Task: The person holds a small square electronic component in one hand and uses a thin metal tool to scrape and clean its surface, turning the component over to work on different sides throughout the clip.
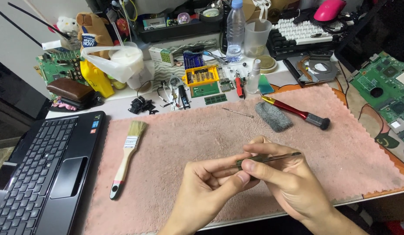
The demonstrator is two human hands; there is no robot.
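Thin, stiff, light metal tweezers (267,158) pinched at near end by left hand (210,185) fingers, right hand (284,174) fingers closed along shaft, over pink mat (202,135) on desk; likely slippery, best gripped mid-shaft.

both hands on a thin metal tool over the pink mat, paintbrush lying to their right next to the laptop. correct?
Not quite. The head view shows the paintbrush lying to the left of both hands, next to the laptop. The rest holds: left hand and right hand grip the thin metal tool over the pink mat.
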